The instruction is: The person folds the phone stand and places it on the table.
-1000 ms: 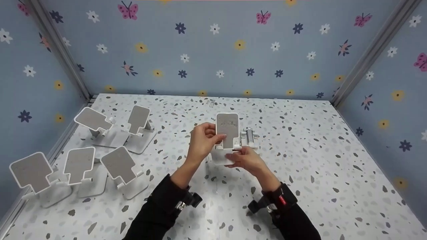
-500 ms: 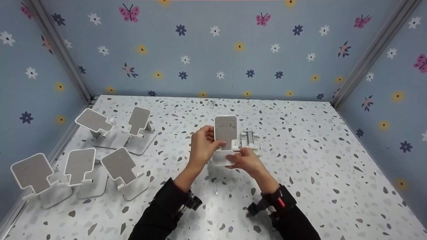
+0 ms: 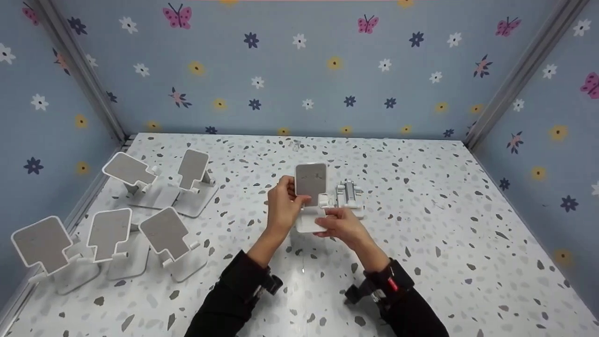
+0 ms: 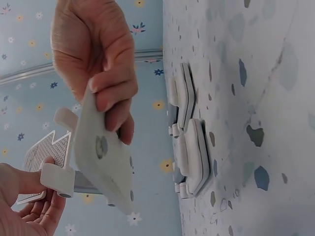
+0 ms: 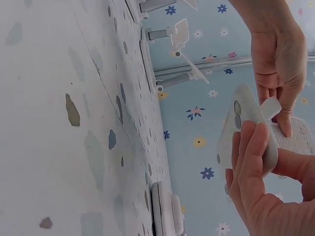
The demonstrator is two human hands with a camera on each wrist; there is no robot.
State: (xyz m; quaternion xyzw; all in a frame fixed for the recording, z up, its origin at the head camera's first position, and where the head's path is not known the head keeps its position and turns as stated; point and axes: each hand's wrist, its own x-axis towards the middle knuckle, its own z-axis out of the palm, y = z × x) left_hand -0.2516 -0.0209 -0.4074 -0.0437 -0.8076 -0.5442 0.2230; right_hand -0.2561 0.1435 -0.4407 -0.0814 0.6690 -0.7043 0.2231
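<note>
A white phone stand with a grey-padded plate (image 3: 310, 179) is held up in front of me between both hands. My left hand (image 3: 283, 201) grips the plate by its left edge, thumb on the front face. With the right hand (image 3: 344, 227) I pinch the flat white base (image 3: 306, 222) below, thumb on top. A small white support hook (image 3: 324, 200) sticks out at the plate's lower right. From the left wrist view, the underside of the base (image 4: 106, 152) shows round pads, and a grey arm (image 4: 87, 183) joins base and plate.
Right behind the hands lie folded phone stands (image 3: 349, 196); two show as folded stands (image 4: 189, 152) in the left wrist view. Several unfolded stands (image 3: 110, 229) stand on the left of the speckled table (image 3: 421, 243). Flower-patterned walls (image 3: 299, 61) enclose the table's back and sides.
The held stand's plate has shifted a little left and down, along with my left hand. Its right-hand hook now shows more from the front. My right hand stays on the base.
</note>
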